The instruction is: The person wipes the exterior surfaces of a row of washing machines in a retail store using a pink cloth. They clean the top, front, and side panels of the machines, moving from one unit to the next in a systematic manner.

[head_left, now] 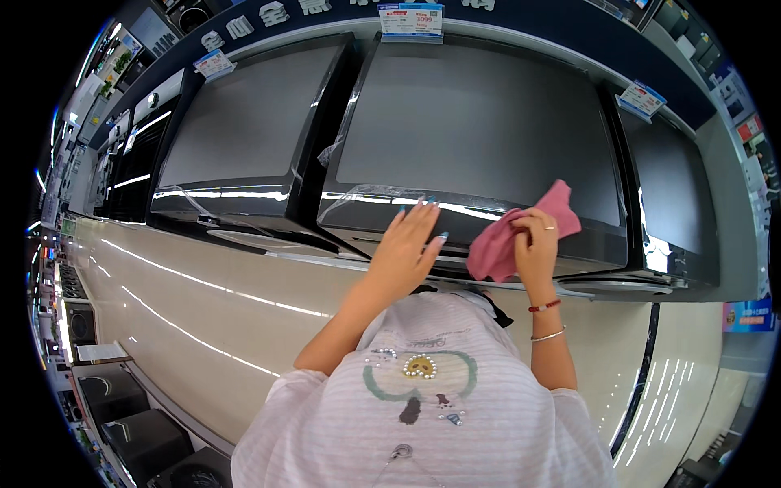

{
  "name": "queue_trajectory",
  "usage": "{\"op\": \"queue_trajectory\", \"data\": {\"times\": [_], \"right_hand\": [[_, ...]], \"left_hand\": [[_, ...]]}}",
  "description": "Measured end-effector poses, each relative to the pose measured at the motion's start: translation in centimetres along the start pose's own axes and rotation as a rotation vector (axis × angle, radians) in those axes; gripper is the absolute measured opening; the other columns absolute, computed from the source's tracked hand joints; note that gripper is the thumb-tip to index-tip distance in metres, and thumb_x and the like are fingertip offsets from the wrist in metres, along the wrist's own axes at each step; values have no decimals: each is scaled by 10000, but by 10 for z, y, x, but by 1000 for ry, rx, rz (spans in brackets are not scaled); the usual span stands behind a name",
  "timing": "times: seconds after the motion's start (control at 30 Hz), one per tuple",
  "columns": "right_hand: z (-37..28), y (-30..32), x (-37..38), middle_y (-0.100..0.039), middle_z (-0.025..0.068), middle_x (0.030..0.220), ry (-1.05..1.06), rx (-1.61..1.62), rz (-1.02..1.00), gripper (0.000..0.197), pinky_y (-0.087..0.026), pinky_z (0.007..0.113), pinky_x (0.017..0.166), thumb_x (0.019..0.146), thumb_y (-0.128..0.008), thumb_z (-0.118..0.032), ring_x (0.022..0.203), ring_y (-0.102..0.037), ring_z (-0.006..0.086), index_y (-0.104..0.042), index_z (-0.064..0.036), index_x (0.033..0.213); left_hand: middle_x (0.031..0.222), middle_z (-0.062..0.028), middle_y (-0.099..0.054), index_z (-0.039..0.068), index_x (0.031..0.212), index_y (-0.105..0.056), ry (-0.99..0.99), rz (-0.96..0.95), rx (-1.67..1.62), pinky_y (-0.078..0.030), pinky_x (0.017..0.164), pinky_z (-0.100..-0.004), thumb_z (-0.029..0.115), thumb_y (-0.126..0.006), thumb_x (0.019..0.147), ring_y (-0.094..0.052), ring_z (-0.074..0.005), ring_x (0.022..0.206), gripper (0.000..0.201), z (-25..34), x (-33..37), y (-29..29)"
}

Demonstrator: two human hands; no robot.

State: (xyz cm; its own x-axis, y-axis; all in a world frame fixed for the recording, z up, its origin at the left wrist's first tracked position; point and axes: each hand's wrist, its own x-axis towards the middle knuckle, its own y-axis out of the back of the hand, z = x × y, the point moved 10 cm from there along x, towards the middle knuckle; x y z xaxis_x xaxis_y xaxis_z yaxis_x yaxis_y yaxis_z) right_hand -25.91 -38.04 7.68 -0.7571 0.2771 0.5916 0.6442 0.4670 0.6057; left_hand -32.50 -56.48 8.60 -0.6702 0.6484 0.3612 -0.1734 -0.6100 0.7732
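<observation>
Before me stands a dark grey washing machine (472,114) with a flat top and a glossy front edge. My left hand (409,240) lies at that front edge with its fingers stretched out and nothing in it. Crumpled in my right hand (534,244) is a pink cloth (496,246), which hangs over the same edge farther right. One corner of the cloth sticks up past my fingers. Clear plastic film (370,193) shows along the glossy edge near my left fingertips.
Similar dark machines flank it on the left (244,122) and the right (671,175), with narrow gaps between. Price cards (411,23) stand along the back ledge. Behind me, more dark appliances (146,443) line the lower left. The tile floor (203,301) is glossy.
</observation>
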Motion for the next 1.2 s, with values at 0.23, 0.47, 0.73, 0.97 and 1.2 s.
{"op": "queue_trajectory", "data": {"times": [0.23,0.47,0.73,0.97,1.2], "right_hand": [[-10,-30,12,-552,75,933,-28,-181,8,129,-361,392,808,659,-525,-12,898,-499,260,-533,-74,772],[-75,-102,30,-531,105,1020,105,-86,-77,204,-347,410,875,687,-518,-4,969,-497,283,-483,-49,883],[-90,-125,34,-525,124,1078,129,-113,-184,171,-322,426,924,743,-500,-37,1056,-484,286,-459,-35,909],[-100,-138,35,-515,130,1095,177,-139,-199,237,-307,441,936,748,-496,-86,1075,-463,288,-478,-6,971],[-118,-155,32,-501,125,1126,241,-163,-279,277,-290,438,952,747,-488,-97,1105,-440,283,-483,-9,1010]], "left_hand": [[1286,-134,-423,-5,1238,-415,-8,-21,260,-177,1036,-427,236,-384,901,-339,-236,1245,416,-20,16,-34],[1258,-89,-468,31,1221,-456,128,-39,209,-192,1025,-423,195,-346,914,-371,-196,1225,365,-44,14,-24],[1247,-71,-484,36,1189,-491,157,-33,176,-177,1031,-409,166,-341,912,-385,-172,1216,340,-63,10,-9],[1224,-49,-505,56,1173,-512,157,-12,185,-184,1023,-417,155,-354,901,-397,-155,1206,330,-75,8,2],[1188,-37,-536,69,1144,-540,204,133,273,-204,1006,-419,154,-387,890,-421,-152,1187,308,-92,-2,19]]}}
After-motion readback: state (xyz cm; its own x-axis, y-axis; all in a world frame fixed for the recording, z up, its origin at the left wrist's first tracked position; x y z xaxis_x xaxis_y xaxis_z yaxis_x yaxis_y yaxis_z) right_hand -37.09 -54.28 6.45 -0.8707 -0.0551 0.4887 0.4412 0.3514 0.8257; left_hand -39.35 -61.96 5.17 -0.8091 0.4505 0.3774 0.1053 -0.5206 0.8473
